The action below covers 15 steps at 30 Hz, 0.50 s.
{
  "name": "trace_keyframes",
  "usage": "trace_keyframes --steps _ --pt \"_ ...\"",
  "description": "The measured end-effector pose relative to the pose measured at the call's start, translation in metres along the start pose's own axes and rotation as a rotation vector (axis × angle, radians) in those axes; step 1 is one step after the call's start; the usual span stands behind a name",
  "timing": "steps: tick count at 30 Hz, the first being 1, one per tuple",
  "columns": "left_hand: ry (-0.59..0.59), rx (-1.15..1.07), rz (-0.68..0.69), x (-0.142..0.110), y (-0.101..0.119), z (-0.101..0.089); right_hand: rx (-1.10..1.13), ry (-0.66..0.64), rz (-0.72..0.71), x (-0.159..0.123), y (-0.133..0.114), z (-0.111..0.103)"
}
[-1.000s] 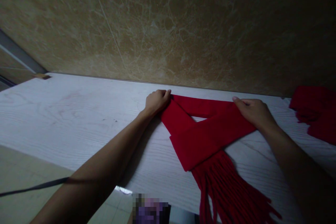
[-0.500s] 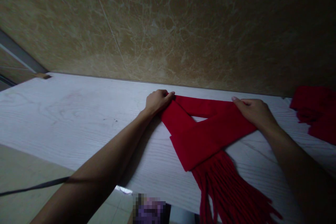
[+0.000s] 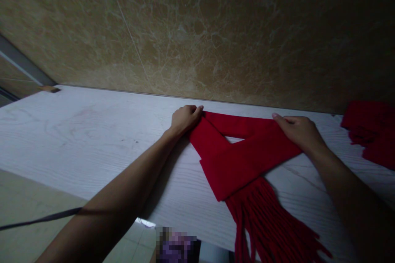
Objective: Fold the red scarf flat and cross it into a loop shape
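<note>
A red fringed scarf (image 3: 243, 164) lies on the white wood-grain table (image 3: 92, 131), folded into a triangle-like loop with its two ends crossing toward me. One end lies over the other, and long tassels hang from the lower end past the table's near edge. My left hand (image 3: 187, 119) is closed on the loop's far left corner, thumb on top. At the far right corner my right hand (image 3: 298, 129) grips the scarf, its thumb stretched along the upper edge. The fingers under the cloth are hidden on both sides.
A second heap of red knitted cloth (image 3: 370, 131) rests at the table's right end. Behind the table rises a brown marbled wall (image 3: 197, 33). A small wooden block (image 3: 49, 89) sits at the far left corner. A dark strap (image 3: 40, 218) runs to my left forearm.
The left thumb shifts slightly right along the scarf's corner, then back a little. The scarf and my right hand stay practically still.
</note>
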State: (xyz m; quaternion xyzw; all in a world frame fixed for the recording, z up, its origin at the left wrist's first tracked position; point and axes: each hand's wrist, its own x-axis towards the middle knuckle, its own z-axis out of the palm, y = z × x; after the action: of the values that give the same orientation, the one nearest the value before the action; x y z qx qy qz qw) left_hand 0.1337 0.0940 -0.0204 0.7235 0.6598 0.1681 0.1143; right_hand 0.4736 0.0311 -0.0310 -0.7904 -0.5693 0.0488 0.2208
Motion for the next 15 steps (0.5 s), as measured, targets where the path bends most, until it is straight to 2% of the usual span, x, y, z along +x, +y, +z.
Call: trace_keyframes --steps 8,15 --pt "-0.004 -0.023 -0.019 0.0014 0.0001 0.0000 0.026 -0.019 0.072 -0.0011 -0.0034 -0.0012" --pt "0.004 -0.020 0.011 0.0015 -0.0013 0.0007 0.037 -0.024 0.071 -0.0003 -0.0034 -0.0019"
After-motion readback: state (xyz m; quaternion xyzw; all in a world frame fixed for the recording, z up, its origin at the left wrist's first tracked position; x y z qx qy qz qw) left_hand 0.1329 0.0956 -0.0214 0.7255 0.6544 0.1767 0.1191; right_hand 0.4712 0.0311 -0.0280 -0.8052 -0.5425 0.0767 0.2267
